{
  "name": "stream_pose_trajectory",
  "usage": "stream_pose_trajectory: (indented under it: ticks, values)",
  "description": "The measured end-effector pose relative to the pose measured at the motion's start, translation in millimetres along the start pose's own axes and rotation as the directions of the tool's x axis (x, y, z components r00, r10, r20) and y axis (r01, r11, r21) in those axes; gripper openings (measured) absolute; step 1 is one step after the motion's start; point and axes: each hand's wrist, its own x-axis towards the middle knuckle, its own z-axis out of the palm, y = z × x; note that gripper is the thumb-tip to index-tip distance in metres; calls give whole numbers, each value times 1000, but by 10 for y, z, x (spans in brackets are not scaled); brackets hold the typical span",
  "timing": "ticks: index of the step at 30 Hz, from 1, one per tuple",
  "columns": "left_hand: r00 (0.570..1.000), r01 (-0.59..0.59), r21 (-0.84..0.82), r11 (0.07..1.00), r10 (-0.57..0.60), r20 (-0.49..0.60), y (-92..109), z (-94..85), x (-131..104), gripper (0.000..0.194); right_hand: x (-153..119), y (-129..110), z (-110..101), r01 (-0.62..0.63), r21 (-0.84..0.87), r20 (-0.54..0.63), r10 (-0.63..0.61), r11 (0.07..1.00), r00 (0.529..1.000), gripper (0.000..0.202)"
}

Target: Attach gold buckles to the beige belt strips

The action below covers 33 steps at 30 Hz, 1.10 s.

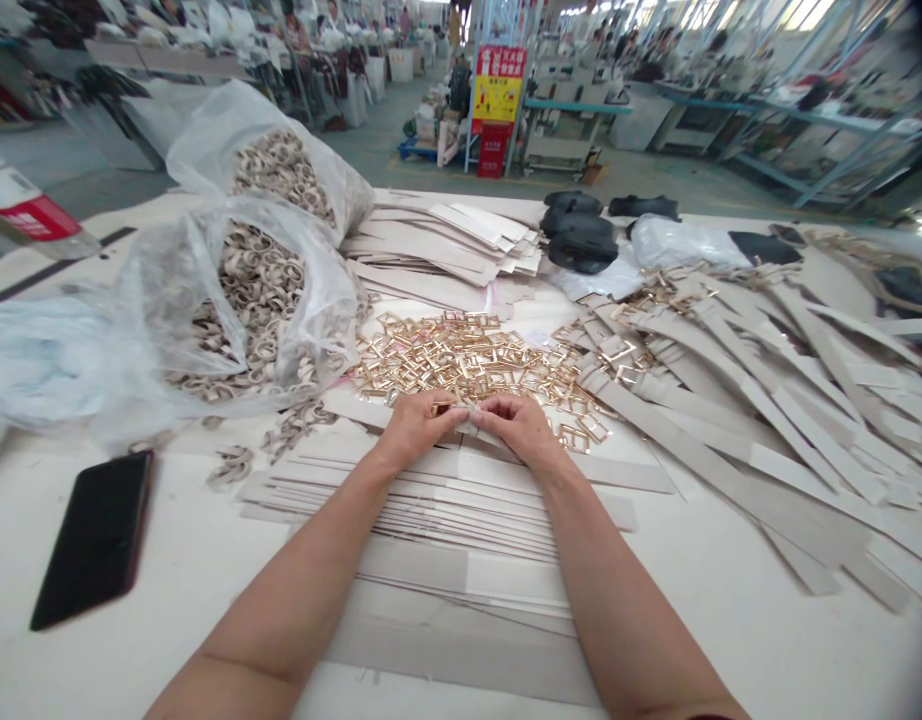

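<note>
My left hand [418,428] and my right hand [519,428] meet at the middle of the table, thumbs and fingers pinched together. Between the fingertips is a small part of a beige strap [472,428]; whether a buckle is on it, I cannot tell. Just beyond the hands spreads a pile of gold-coloured rectangular buckles [461,355]. Under my wrists and forearms, flat beige straps [461,500] lie in a layered row across the table.
Two clear plastic bags hold beige strap loops [262,285]. A dark phone [93,540] lies at the left. Straps with buckles [776,400] are heaped at the right. Stacked strips [438,240] and black bundles [581,235] sit at the back. A bottle [33,210] is far left.
</note>
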Motion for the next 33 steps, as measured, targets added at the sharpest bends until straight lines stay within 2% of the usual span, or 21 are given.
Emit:
stream_pose_trajectory:
  ticks: [3,5,9,13,16,19,21,28,30,33]
  values:
    - [999,16,-76,997,-12,46,-37,-18,2,33,-16,-2,-39,-8,33,78,6,999,997,31]
    - [998,18,-79,997,-14,54,-33,-25,1,33,-17,17,-50,-36,70,87,29,997,996,31]
    - [998,29,-91,995,-24,52,57,-2,-10,32,6,53,-5,-66,131,6,66,989,998,34]
    - [995,80,-244,967,-62,80,101,56,-13,35,25,38,4,-55,167,-32,61,984,998,37]
    - [985,168,-405,899,-136,108,45,89,1,35,9,-1,-68,-65,183,108,45,981,993,34]
    - [977,211,-481,851,-171,126,-12,101,17,34,-16,-29,-121,-50,140,230,17,989,973,36]
    - [973,230,-515,826,-179,147,-19,103,19,34,-25,-27,-98,-38,104,213,15,994,977,35]
    - [964,259,-534,805,-182,193,18,127,4,32,-19,-27,81,-48,36,-16,49,998,999,41]
    - [963,264,-550,793,-185,196,9,133,8,33,-24,-63,57,-83,65,1,83,994,997,39]
    - [963,268,-552,790,-193,190,-5,126,16,34,-29,-98,-13,-142,129,98,130,981,987,38]
